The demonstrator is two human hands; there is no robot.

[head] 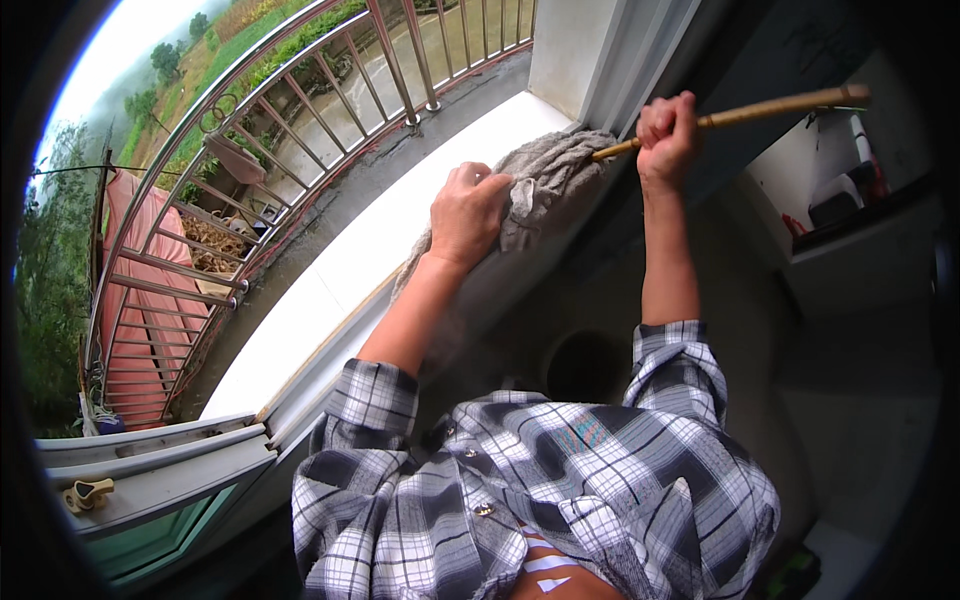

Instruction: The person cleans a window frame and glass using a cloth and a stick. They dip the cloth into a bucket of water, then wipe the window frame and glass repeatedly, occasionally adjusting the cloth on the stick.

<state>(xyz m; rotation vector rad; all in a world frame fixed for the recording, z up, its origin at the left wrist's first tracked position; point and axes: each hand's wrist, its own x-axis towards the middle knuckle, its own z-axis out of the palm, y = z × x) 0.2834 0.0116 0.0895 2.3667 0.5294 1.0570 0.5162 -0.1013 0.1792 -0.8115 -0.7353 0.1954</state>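
A grey cloth mop head (559, 169) lies bunched at the far end of a white window sill (330, 277), against the window frame. Out of the bundle a wooden or bamboo handle (772, 107) runs up to the right. My right hand (666, 139) is closed around that handle, a little above the mop head. At the bundle's left side, my left hand (469, 214) grips the grey cloth, its fingertips partly hidden. A strip of the same cloth hangs below my left wrist, along the sill's inner edge.
Metal railing (300, 97) curves outside, beyond a wet concrete ledge (360, 169). A sliding window sash (165, 510) with a tan latch (88, 495) is at lower left. A dark round container (589, 366) stands below, between my arms. A shelf (862, 214) with objects is at right.
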